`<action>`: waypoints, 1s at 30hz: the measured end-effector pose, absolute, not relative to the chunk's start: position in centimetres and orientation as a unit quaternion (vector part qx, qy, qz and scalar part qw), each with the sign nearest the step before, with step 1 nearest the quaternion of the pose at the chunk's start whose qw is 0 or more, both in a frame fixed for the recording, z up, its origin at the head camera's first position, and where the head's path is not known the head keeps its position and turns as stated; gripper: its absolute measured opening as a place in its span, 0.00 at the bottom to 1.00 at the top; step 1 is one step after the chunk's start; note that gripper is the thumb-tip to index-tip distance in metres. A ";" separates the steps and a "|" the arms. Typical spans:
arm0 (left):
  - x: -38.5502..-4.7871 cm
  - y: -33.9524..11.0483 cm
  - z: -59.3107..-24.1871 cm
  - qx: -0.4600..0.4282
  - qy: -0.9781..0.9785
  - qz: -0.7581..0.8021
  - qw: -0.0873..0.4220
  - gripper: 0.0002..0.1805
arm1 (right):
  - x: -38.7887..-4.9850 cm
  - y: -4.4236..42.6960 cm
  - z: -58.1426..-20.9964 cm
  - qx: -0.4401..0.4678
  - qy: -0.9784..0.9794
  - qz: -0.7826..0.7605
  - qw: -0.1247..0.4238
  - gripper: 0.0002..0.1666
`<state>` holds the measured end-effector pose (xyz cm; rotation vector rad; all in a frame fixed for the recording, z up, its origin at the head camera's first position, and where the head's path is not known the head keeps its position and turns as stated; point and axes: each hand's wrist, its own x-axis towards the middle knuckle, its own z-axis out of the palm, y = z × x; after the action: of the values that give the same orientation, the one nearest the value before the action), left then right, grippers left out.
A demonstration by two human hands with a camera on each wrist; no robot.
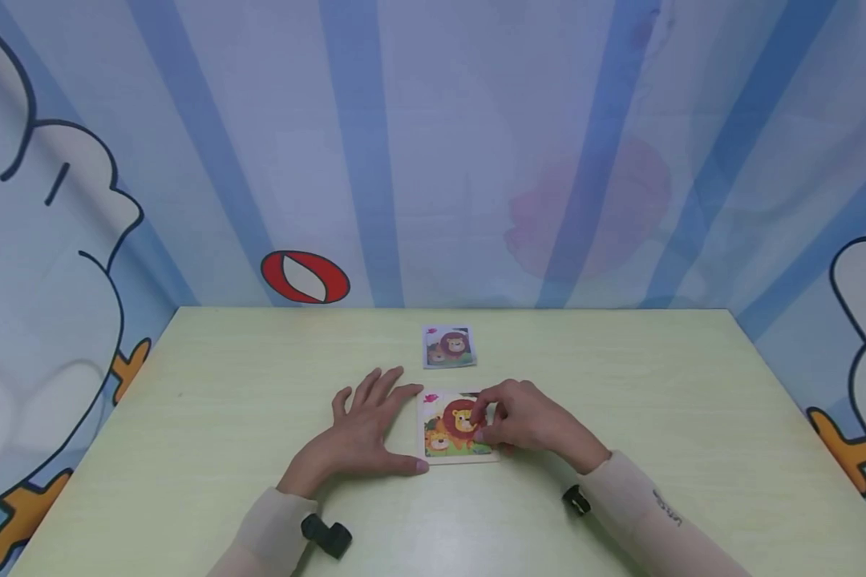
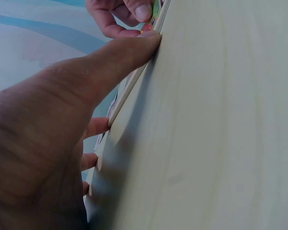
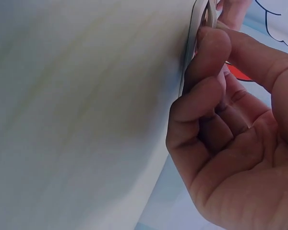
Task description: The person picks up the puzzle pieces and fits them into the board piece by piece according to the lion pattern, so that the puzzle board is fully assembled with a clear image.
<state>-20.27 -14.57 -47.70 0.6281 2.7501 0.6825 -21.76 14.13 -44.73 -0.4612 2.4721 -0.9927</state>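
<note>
On the table lies a square lion picture puzzle (image 1: 439, 425) in a pale wooden frame. My left hand (image 1: 357, 441) is at its left side with fingers spread, thumb at the lower left corner and index finger at the upper left. The left wrist view shows the thumb (image 2: 129, 50) against the frame's edge. My right hand (image 1: 530, 421) is over the puzzle's right side, fingers curled, thumb and index finger pinching a puzzle piece. In the right wrist view a thin pale edge of the piece (image 3: 211, 14) shows at the fingertips; the rest is hidden by the fingers.
A smaller card with the same lion picture (image 1: 449, 348) lies just behind the puzzle. The pale wood-grain table (image 1: 260, 353) ends at a blue striped curtain (image 1: 440, 160) with cartoon prints. Black wrist-worn devices (image 1: 326, 536) sit at both cuffs.
</note>
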 end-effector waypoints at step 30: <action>-20.3 -14.6 -47.7 0.213 0.942 0.229 0.123 0.59 | -22.1 14.4 -44.9 -0.180 0.891 -0.350 0.226 0.09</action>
<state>-20.29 -14.56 -47.68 0.6210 2.7469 0.6683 -22.05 14.42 -44.95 -0.4977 2.4570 -0.9655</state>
